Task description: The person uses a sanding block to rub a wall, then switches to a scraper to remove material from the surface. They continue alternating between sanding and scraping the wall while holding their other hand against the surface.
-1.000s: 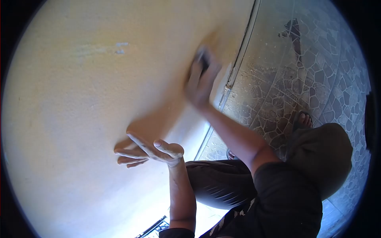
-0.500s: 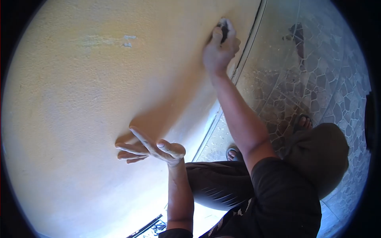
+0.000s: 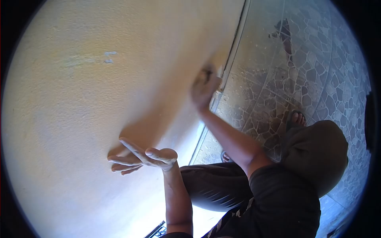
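Observation:
My left hand [image 3: 143, 156] is at the lower left with its fingers spread, fingertips at the pale yellow wall [image 3: 79, 103]; nothing shows in it. Higher up and to the right, my right hand [image 3: 206, 89] is blurred by motion beside the same wall, near its bottom edge. Its fingers are curled around something dark that I cannot make out. Chipped pale patches [image 3: 109, 57] mark the wall to the upper left of my right hand.
A floor of irregular stone-pattern tiles [image 3: 317, 87] runs along the wall's base, with a dark wet-looking stain on it. My sandalled feet [image 3: 297, 119] and dark-clothed legs [image 3: 214, 184] are below my right arm. Bright light comes from the bottom.
My right hand has moved down along the wall, toward my body. My left hand keeps its spread pose, and the whole view has shifted slightly.

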Demonstrator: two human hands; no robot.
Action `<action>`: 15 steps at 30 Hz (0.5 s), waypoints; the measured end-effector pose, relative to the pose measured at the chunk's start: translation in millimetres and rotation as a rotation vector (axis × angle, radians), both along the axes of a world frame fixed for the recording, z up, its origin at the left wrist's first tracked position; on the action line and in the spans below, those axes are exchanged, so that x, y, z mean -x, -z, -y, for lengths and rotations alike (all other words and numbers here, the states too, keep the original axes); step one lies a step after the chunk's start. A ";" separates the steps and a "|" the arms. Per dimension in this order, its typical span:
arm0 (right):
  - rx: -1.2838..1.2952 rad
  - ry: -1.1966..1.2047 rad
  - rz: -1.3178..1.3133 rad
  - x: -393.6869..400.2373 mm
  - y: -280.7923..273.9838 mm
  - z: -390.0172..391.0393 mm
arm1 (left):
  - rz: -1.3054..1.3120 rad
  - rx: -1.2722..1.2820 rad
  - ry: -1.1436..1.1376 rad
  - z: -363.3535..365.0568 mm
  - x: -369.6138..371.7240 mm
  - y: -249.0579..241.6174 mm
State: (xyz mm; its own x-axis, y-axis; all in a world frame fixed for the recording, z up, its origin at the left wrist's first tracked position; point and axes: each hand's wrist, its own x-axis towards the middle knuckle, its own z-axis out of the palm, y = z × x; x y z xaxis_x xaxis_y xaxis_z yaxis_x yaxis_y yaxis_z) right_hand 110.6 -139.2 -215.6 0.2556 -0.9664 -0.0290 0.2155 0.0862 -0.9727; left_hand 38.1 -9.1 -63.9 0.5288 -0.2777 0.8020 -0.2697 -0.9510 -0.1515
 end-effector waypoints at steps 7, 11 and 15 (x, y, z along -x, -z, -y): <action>-0.246 -0.045 0.671 -11.2 -26.9 -31.8 | 0.053 -0.064 -0.031 4.5 -0.2 1.0; 0.001 0.160 -0.124 -4.5 41.2 12.7 | 0.074 -0.099 -0.020 4.9 -1.9 0.2; -0.989 -0.225 1.102 22.9 -75.3 -17.2 | 0.058 -0.064 0.002 -9.7 -6.5 6.1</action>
State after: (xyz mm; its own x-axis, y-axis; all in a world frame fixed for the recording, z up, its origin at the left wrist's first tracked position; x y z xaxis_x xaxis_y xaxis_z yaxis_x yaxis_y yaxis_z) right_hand 87.7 -122.0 -140.3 0.7203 -0.6105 -0.3294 0.6757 0.7249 0.1342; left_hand 44.6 0.6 -70.0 0.4810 -0.3306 0.8120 -0.2607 -0.9382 -0.2275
